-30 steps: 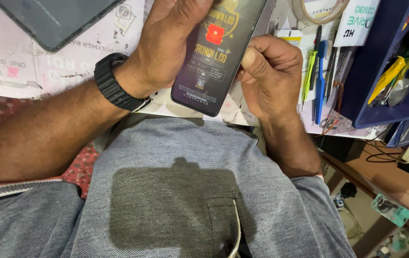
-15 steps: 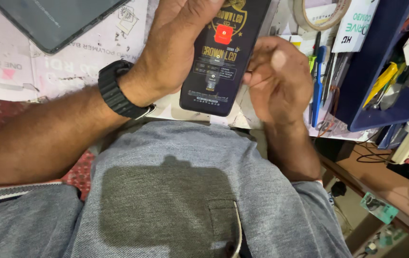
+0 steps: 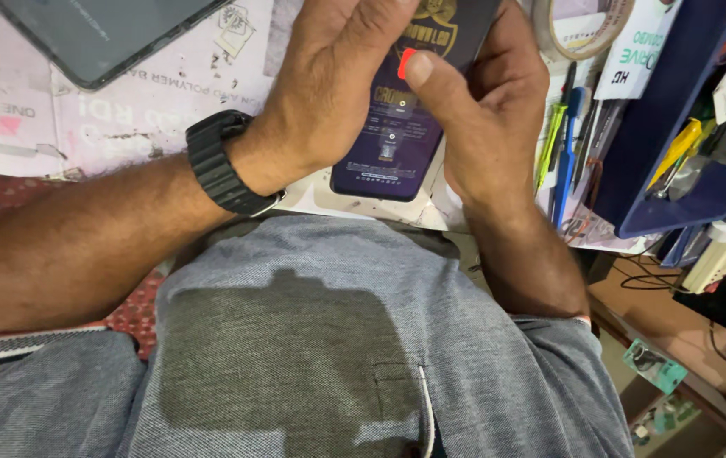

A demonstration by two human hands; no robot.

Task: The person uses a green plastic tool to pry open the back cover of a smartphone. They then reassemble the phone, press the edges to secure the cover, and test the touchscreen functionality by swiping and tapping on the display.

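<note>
- Since the earlier frames both hands have slid up the dark purple phone-shaped panel (image 3: 397, 127); the right thumb, then at its edge, now lies across its printed face beside a small red tab (image 3: 406, 61)
- Left hand (image 3: 333, 93) is curled over the panel's left side, fingers closed on it; a black wristwatch (image 3: 220, 163) sits on that wrist
- Right hand (image 3: 486, 114) grips the panel's right edge, fingers wrapped behind, thumb pressed on the front
- Panel is held upright above the paper-covered bench (image 3: 125, 110), over the person's grey shirt (image 3: 312, 339); its top runs out of view
- Dark tablet (image 3: 100, 34) lies upper left, well apart from the hands
- Roll of tape (image 3: 588, 30) and pens and tools (image 3: 562, 144) sit just right of the right hand; a blue tray (image 3: 660, 161) stands beyond them
</note>
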